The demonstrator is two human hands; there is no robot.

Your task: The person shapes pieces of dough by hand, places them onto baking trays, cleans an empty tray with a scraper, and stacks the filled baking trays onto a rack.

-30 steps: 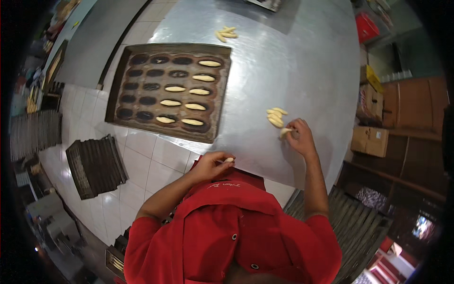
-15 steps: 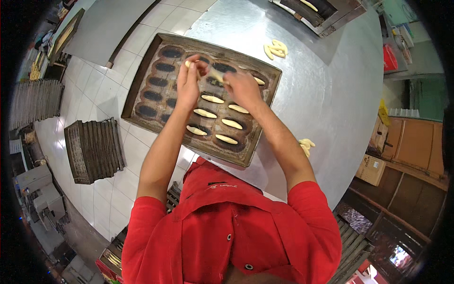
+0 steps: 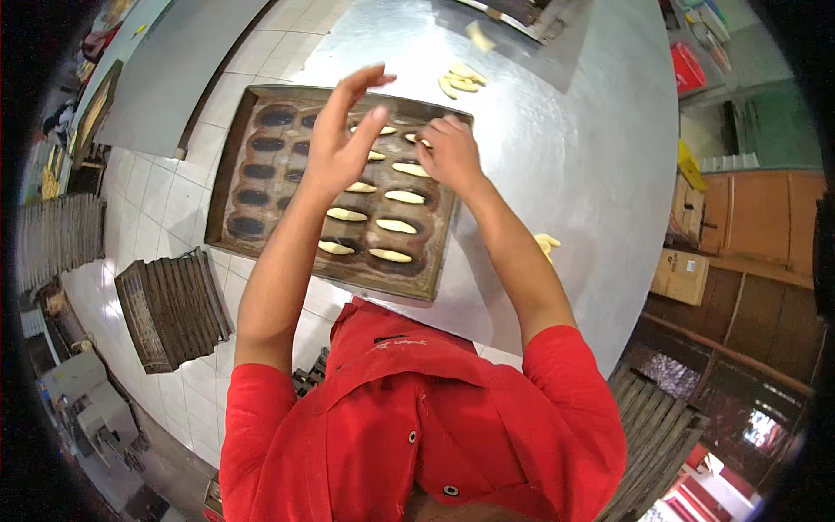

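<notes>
A worn metal baking tray (image 3: 237,201) with oval dark hollows lies on the steel table (image 3: 574,157), several pale elongated dough pieces (image 3: 397,226) in its right and middle columns. My left hand (image 3: 344,139) is raised over the tray's upper middle, fingers spread and empty. My right hand (image 3: 448,148) has curled fingers at a dough piece (image 3: 417,137) in the upper right hollow. A blurred pale dough piece (image 3: 480,36) appears in mid-air beyond the tray, above a small cluster of dough pieces (image 3: 463,80). Another cluster (image 3: 545,245) lies beside my right forearm.
A metal box (image 3: 531,17) sits at the table's far edge. Stacked dark trays (image 3: 170,309) stand on the tiled floor at left. A grey panel (image 3: 165,78) is at upper left. Cardboard boxes (image 3: 678,277), a red container (image 3: 687,65) and wooden cabinets (image 3: 752,217) line the right.
Both hands moved from the table's near edge up over the tray. My left hand has let go of its dough and opened. Another dough piece now sits in the tray; one is airborne beyond it.
</notes>
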